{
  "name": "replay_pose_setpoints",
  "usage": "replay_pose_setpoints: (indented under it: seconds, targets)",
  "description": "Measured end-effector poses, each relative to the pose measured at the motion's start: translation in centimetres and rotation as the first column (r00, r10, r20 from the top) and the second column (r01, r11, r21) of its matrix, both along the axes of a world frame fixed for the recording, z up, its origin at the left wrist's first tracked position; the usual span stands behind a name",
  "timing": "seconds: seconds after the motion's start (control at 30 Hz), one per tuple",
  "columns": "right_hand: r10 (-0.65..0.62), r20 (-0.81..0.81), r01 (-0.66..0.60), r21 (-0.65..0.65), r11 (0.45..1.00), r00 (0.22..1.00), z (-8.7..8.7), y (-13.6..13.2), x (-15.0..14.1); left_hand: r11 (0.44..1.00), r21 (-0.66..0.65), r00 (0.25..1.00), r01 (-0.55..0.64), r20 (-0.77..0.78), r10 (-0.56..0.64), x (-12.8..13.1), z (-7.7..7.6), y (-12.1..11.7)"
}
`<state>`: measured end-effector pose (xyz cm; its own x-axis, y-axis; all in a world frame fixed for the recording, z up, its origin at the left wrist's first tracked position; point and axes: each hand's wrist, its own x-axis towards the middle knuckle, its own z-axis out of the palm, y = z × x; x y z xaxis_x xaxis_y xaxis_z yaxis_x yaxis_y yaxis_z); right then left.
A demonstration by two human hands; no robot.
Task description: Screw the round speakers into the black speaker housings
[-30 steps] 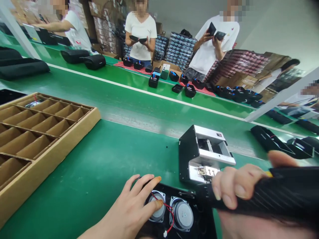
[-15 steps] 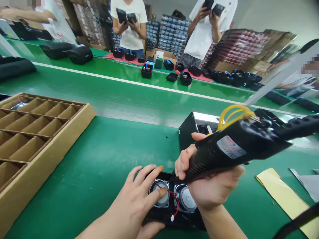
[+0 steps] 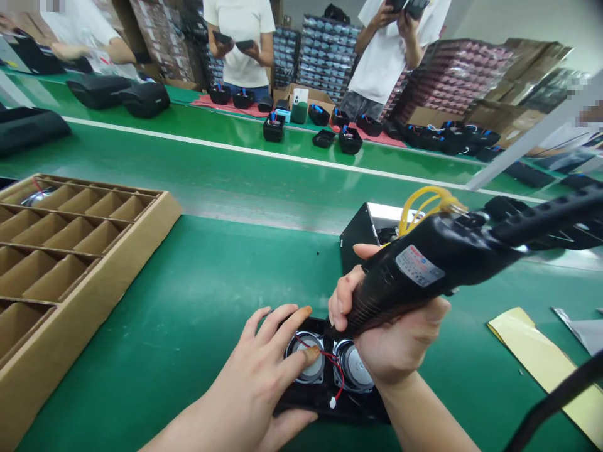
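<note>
My right hand [image 3: 396, 339] is wrapped round a black electric screwdriver [image 3: 400, 273] with a label on its side and a yellow loop at its end. The tool tilts down toward a black speaker housing [image 3: 330, 408]; its tip is hidden by my fingers and the housing. Two round speakers sit side by side in that housing, the left speaker [image 3: 308, 370] and the right speaker [image 3: 355, 369]. Red wires [image 3: 340, 370] with a white plug lie across them. My left hand [image 3: 264, 364] spans the housing's left end, fingers at the far edge, index finger over the left speaker, thumb at the near edge.
A divided cardboard box [image 3: 108, 276] stands at left, a speaker in its far corner. Behind the screwdriver is a black box [image 3: 355, 235]. Yellow paper [image 3: 532, 351] and a dark cable [image 3: 541, 408] lie at right. Across the green bench, people handle black parts near several black housings [image 3: 351, 139].
The screwdriver and my right hand have shifted slightly left and up in view. My left hand keeps its place on the housing. Across the bench, a co-worker has lowered two black parts.
</note>
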<state>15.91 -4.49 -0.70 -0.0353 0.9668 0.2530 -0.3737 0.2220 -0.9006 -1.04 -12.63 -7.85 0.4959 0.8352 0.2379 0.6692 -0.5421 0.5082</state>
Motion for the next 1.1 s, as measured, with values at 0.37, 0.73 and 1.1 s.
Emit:
replay_pose_setpoints:
  seconds: [0.37, 0.73, 1.1]
  targets:
    - [0.193, -0.019, -0.191, 0.087, 0.978, 0.981, -1.4, -0.1, -0.1, 0.999, -0.039, 0.999, 0.004, -0.042, -0.006, -0.2, 1.0, 0.3]
    - [0.251, 0.061, -0.255, 0.064, 0.965, 0.966, -3.1, 0.0, 0.5, 1.000, 0.005, 0.998, 0.017, -0.064, -0.017, -0.2, 0.6, 0.3]
    - [0.085, -0.106, -0.074, 0.104, 0.992, 0.991, -0.8, -1.1, 1.8, 0.986, -0.140, 0.992, -0.091, 0.074, 0.102, -2.2, 1.0, 0.2]
